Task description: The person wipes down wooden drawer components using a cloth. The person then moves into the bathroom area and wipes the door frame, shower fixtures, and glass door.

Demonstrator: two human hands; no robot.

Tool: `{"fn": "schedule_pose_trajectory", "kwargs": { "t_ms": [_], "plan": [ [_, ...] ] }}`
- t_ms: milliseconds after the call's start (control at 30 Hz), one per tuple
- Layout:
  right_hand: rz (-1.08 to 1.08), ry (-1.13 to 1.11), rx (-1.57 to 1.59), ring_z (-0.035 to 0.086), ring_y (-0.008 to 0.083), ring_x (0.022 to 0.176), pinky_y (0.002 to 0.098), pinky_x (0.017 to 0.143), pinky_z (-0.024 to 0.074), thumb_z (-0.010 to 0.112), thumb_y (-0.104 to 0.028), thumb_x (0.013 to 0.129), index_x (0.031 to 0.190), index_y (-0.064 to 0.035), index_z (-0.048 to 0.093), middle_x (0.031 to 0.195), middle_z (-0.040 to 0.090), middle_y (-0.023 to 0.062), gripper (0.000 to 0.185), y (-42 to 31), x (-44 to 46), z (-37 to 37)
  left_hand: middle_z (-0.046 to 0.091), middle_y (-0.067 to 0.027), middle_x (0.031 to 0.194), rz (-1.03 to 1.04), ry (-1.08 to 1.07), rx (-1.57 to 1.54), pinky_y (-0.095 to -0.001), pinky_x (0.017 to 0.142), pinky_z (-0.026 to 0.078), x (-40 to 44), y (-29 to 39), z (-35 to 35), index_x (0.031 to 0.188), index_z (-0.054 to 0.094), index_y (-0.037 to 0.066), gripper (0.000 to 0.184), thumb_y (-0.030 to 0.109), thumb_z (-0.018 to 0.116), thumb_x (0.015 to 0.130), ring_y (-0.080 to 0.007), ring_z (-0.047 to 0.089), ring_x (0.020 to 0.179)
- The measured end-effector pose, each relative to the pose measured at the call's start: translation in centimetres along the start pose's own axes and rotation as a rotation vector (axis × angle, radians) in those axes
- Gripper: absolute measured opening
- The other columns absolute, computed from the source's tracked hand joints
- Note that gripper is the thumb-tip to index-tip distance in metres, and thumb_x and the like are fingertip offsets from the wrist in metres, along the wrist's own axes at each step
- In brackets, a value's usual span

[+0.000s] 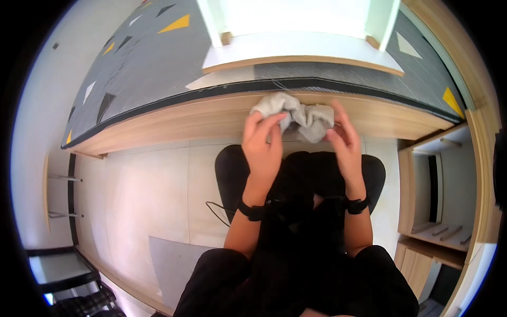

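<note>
- Left hand (262, 153): fingers narrowed on the left part of a bunched pale grey cloth (316, 121), fingertips pressed into its folds.
- Right hand (348, 153): fingers curved round the cloth's right edge, thumb near its lower right corner; grip firmness cannot be told.
- Cloth: located between the two hands, creased, its middle running from one set of fingers to the other.
- Wrists: a black band (252, 212) on the left, a black band (356, 205) on the right.
- Beyond the cloth: wooden bed board (174, 122); whether they touch cannot be told.
- Above the board: grey patterned bed surface (153, 61), bearing a white unit (296, 46) with a wood-coloured front edge.
- Below: dark-clothed lap (301, 174), pale tiled floor (142, 195).
- Right side: wooden cabinet (405, 190).
</note>
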State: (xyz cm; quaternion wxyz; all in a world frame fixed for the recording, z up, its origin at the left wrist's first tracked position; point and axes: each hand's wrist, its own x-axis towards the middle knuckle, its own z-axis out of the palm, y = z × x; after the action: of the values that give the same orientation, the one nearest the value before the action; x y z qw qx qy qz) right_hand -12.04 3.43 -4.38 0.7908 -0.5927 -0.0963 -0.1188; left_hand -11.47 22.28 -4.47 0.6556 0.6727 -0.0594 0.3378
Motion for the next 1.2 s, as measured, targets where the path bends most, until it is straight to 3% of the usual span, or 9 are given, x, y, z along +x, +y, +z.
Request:
{"fn": "schedule_pose_trajectory", "kwargs": {
  "t_ms": [133, 300, 533, 733, 800, 900, 1000, 1067, 1200],
  "plan": [
    [0.066, 0.124, 0.122, 0.066, 0.0196, 0.075, 0.0299, 0.069, 0.0521, 0.039, -0.007, 0.098, 0.155, -0.0096, 0.020, 0.129, 0.053, 0.0149, 0.061, -3.1, -0.5, -0.1, 0.055, -0.0098, 0.110, 0.034, 0.035, -0.065, -0.0279, 0.074, 0.058, 0.2, 1.8, 0.5, 0.103, 0.070, -0.002, 0.021, -0.008, 0.052, 0.094, -0.0160, 0.063, 0.088],
    [-0.070, -0.090, 0.581, 0.063, 0.0170, 0.052, 0.0261, 0.049, 0.0478, 0.031, 0.007, 0.083, 0.157, -0.0252, -0.006, 0.159, 0.018, 0.0246, 0.089, -4.5, -0.9, -0.5, 0.057, -0.0103, 0.110, 0.127, -0.030, 0.047, -0.0262, 0.070, 0.054, -0.1, 3.4, 0.3, 0.098, 0.071, -0.001, 0.021, -0.011, 0.053, 0.091, -0.0158, 0.064, 0.089],
    [-0.093, -0.256, 0.537, 0.070, 0.0406, 0.077, 0.0380, 0.068, 0.0583, 0.025, 0.012, 0.077, 0.151, -0.0395, -0.021, 0.159, 0.014, 0.0261, 0.101, -4.3, -3.1, -0.4, 0.058, -0.0106, 0.108, 0.204, -0.069, 0.029, -0.0260, 0.071, 0.052, 0.1, 4.1, 0.8, 0.098, 0.071, -0.001, 0.022, -0.013, 0.055, 0.088, -0.0174, 0.065, 0.087],
    [-0.136, -0.384, -0.042, 0.069, 0.0298, 0.091, 0.0362, 0.080, 0.0537, 0.038, 0.008, 0.079, 0.158, -0.0227, 0.009, 0.156, 0.029, 0.0222, 0.090, 1.2, -2.6, -0.5, 0.057, -0.0116, 0.112, 0.199, -0.191, -0.087, -0.0256, 0.072, 0.054, 1.0, 4.9, 0.3, 0.098, 0.071, -0.004, 0.025, -0.015, 0.050, 0.089, -0.0181, 0.066, 0.085],
    [-0.018, -0.231, -0.473, 0.068, 0.0244, 0.086, 0.0363, 0.077, 0.0519, 0.049, -0.002, 0.084, 0.145, -0.0062, 0.044, 0.133, 0.056, 0.0213, 0.060, 4.6, -3.1, -0.5, 0.056, -0.0115, 0.114, 0.191, -0.275, -0.136, -0.0288, 0.073, 0.058, 1.2, 5.4, 0.1, 0.096, 0.071, -0.004, 0.020, -0.011, 0.052, 0.093, -0.0199, 0.065, 0.093],
    [-0.035, -0.290, -0.641, 0.069, 0.0279, 0.077, 0.0393, 0.071, 0.0520, 0.057, -0.009, 0.087, 0.124, -0.0072, 0.063, 0.096, 0.070, 0.0187, 0.037, 6.0, -3.4, 0.0, 0.052, -0.0098, 0.109, 0.216, -0.328, -0.215, -0.0272, 0.070, 0.058, 1.5, 6.2, -0.5, 0.096, 0.071, -0.003, 0.029, -0.018, 0.050, 0.084, -0.0175, 0.064, 0.089],
    [-0.044, -0.236, -1.166, 0.067, 0.0338, 0.069, 0.0420, 0.063, 0.0513, 0.060, -0.012, 0.089, 0.114, -0.0135, 0.069, 0.075, 0.067, 0.0180, 0.026, 6.3, -3.5, -0.6, 0.055, -0.0095, 0.108, 0.167, -0.433, -0.233, -0.0273, 0.071, 0.056, 1.8, 6.3, -2.9, 0.095, 0.072, -0.002, 0.031, -0.020, 0.051, 0.081, -0.0183, 0.063, 0.089],
    [0.037, -0.098, -1.155, 0.068, 0.0332, 0.066, 0.0410, 0.059, 0.0518, 0.057, -0.015, 0.094, 0.120, -0.0203, 0.066, 0.072, 0.067, 0.0155, 0.028, 4.7, -3.2, -1.1, 0.061, -0.0122, 0.113, 0.368, -0.459, 0.097, -0.0291, 0.077, 0.052, 2.0, 6.3, -5.7, 0.094, 0.073, -0.002, 0.023, -0.015, 0.055, 0.086, -0.0219, 0.064, 0.093],
    [0.048, 0.116, -1.004, 0.070, 0.0214, 0.069, 0.0338, 0.061, 0.0525, 0.051, -0.006, 0.095, 0.123, -0.0143, 0.064, 0.076, 0.069, 0.0138, 0.032, 0.8, -2.4, -2.1, 0.064, -0.0120, 0.110, 0.178, -0.245, 0.051, -0.0279, 0.079, 0.050, 1.8, 6.0, -7.5, 0.095, 0.074, -0.001, 0.025, -0.013, 0.053, 0.089, -0.0196, 0.063, 0.094]
  ]
}}
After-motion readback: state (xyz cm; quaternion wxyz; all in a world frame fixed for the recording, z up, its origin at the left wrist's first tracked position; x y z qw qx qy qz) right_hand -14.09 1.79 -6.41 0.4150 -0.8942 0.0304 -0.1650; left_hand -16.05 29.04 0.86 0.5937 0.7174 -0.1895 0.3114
